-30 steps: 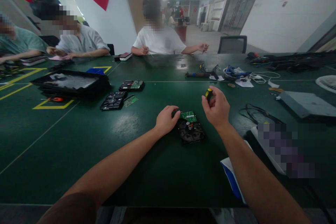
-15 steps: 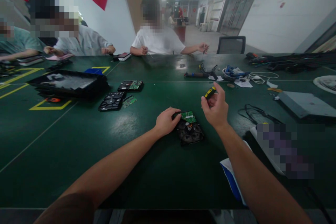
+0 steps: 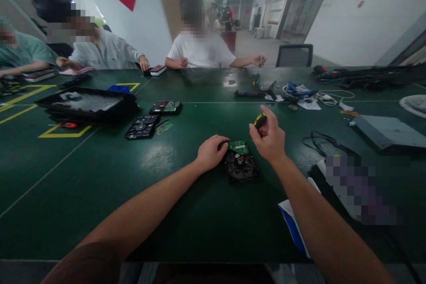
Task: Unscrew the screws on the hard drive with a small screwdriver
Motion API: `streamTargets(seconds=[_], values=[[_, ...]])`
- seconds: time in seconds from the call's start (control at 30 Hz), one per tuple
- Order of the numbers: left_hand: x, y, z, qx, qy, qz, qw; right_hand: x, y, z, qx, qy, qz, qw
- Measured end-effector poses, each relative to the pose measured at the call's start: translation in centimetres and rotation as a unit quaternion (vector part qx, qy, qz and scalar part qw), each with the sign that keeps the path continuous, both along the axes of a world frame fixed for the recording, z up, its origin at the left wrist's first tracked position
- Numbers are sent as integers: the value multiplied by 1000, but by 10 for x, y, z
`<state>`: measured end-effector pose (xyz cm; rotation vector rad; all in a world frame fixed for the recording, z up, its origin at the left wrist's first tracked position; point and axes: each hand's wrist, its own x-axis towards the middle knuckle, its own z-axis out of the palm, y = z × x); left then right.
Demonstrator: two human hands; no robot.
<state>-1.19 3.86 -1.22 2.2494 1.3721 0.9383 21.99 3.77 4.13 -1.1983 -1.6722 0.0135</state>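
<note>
A hard drive (image 3: 241, 169) lies flat on the green table in front of me, its black underside up and a green circuit board (image 3: 237, 146) at its far end. My left hand (image 3: 212, 152) is closed on the drive's far left corner, thumb and fingers along the edge. Above and right of the drive, my right hand (image 3: 271, 140) pinches the yellow-and-black handle of a screwdriver (image 3: 260, 120). Its shaft is mostly hidden; a thin line near the board's right edge may be its tip. I cannot tell whether it touches a screw.
Two more hard drives (image 3: 142, 127) and a loose green board (image 3: 164, 127) lie to the left, before a black tray (image 3: 89, 104). A grey metal box (image 3: 389, 131), cables (image 3: 328, 142) and a blue-and-white packet (image 3: 293, 224) are on the right. Co-workers sit across the table.
My right hand has moved slightly left and down with the screwdriver, closer to the drive. My left hand and the drive have stayed put. A co-worker's hand at the far left has shifted.
</note>
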Motion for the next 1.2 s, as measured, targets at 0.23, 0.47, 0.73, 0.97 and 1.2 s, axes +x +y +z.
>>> streamTargets(seconds=[0.23, 0.47, 0.73, 0.97, 1.2], values=[[0, 0, 1, 1, -1, -3, 1000, 0, 0, -1, -16, 3, 9, 1000], [0, -3, 0, -11, 3, 18, 1000, 3, 2, 0, -6, -34, 6, 999], [-20, -23, 26, -49, 52, -92, 993, 3, 9, -8, 44, -18, 15, 999], [-40, -40, 22, -35, 153, -154, 976, 0, 7, -7, 78, -20, -20, 997], [-38, -39, 14, 2, 179, -147, 973, -2, 6, -6, 79, -12, 23, 996]])
